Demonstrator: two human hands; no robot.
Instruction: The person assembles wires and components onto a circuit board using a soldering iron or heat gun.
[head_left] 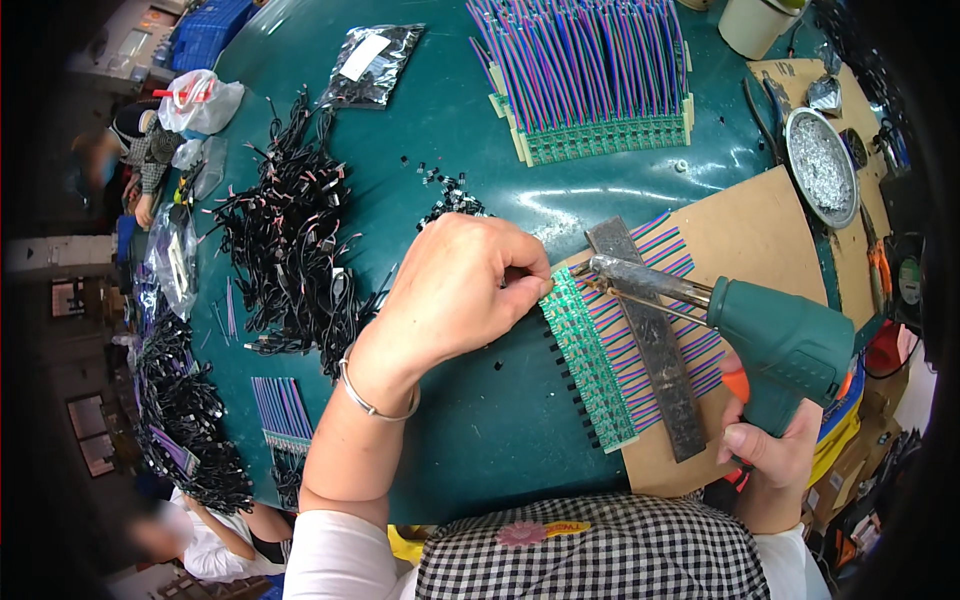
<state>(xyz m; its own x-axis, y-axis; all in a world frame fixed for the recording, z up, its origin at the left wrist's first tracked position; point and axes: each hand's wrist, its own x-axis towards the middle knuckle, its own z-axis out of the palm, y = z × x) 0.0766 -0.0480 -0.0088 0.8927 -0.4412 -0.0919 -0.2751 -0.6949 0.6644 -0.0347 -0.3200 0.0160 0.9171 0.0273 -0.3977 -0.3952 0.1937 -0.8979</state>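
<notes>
landmark: the green circuit strip [592,362], lying slantwise on a brown cardboard sheet [770,225] over the dark green table [470,440].

well left of the strip, a loose heap of black wired parts [285,250]: light, tangled, unlikely to lift out singly.

just left of the strip's upper end, the left hand [455,290] is curled, fingertips pinched together on something small at the strip's edge; what it pinches is hidden.

the strip itself looks thin, light and somewhat flexible, with pink and purple wires [655,330] fanning rightward. judged fragile at the joints; best held by its bare long edge, not by the wires.

across the wires, a grey metal bar [655,345] rests, apparently as a weight.

right of the strip, the right hand [770,450] is closed round the grip of a green soldering gun [775,345], its tip at the strip's upper end. rigid, likely hot in front; grip only.
</notes>
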